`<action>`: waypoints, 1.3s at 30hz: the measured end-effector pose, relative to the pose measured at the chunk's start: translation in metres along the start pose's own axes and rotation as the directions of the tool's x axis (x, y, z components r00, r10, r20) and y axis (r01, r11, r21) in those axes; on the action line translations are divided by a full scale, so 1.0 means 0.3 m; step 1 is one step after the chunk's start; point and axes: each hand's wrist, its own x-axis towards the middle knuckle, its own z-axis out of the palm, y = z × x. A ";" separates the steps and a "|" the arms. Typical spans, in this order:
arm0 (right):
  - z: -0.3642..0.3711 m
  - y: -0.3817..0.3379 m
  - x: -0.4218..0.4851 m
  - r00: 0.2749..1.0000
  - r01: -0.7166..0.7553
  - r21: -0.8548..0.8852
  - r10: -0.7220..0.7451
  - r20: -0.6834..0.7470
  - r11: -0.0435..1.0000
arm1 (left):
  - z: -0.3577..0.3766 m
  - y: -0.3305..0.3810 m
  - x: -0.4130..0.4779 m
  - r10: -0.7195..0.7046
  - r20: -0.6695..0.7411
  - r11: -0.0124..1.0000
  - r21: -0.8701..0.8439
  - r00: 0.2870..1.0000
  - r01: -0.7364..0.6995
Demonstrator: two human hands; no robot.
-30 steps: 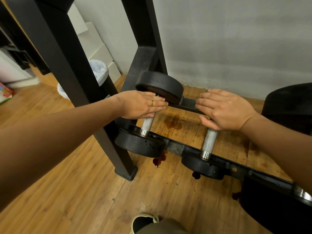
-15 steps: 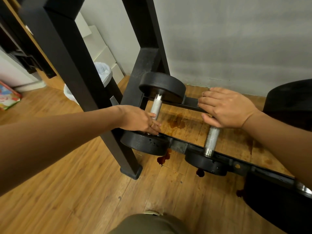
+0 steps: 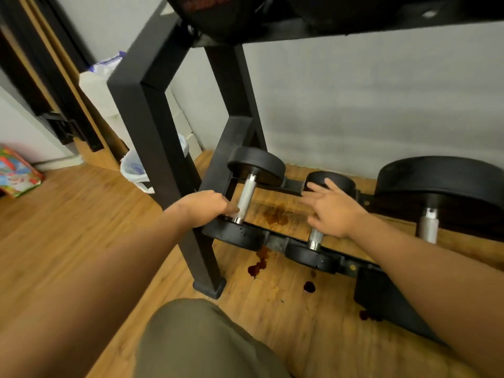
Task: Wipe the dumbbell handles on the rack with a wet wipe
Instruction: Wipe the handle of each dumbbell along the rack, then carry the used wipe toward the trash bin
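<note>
Two small black dumbbells lie on the rack's lowest rail (image 3: 275, 241). My left hand (image 3: 204, 207) is at the near end of the left dumbbell's steel handle (image 3: 245, 196), with its curled fingers pressed against the metal just above the near weight head (image 3: 234, 234). My right hand (image 3: 331, 211) hovers over the second dumbbell with its fingers spread and blurred. It covers most of that handle (image 3: 315, 238), and only the near end shows. No wet wipe is visible in either hand.
A larger dumbbell (image 3: 436, 184) sits to the right on the same rail. The rack's black leg (image 3: 201, 263) stands just left of my left wrist, and an upper shelf (image 3: 300, 25) hangs overhead. Dark stains (image 3: 256, 266) mark the wooden floor. A lined white bin (image 3: 133, 170) stands behind the rack. My knee (image 3: 199, 336) is below.
My left hand slid from the far end of its handle to the near end. My right hand loosened from its handle and spread its fingers. The view pulled back and up.
</note>
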 end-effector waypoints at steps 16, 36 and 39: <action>-0.021 -0.294 -0.671 0.912 -0.347 0.666 0.402 0.076 0.660 | -0.242 0.607 -0.301 -0.489 -0.220 0.624 -0.764 0.844 0.162; -0.070 -0.297 -0.437 0.815 -0.576 0.704 0.363 0.452 0.416 | -0.145 0.544 -0.237 -0.449 0.284 0.375 -0.801 0.847 0.467; -0.219 -0.308 -0.461 0.769 -0.640 0.651 0.357 0.531 0.408 | -0.239 0.520 -0.360 -0.473 0.389 0.188 -0.832 0.791 0.522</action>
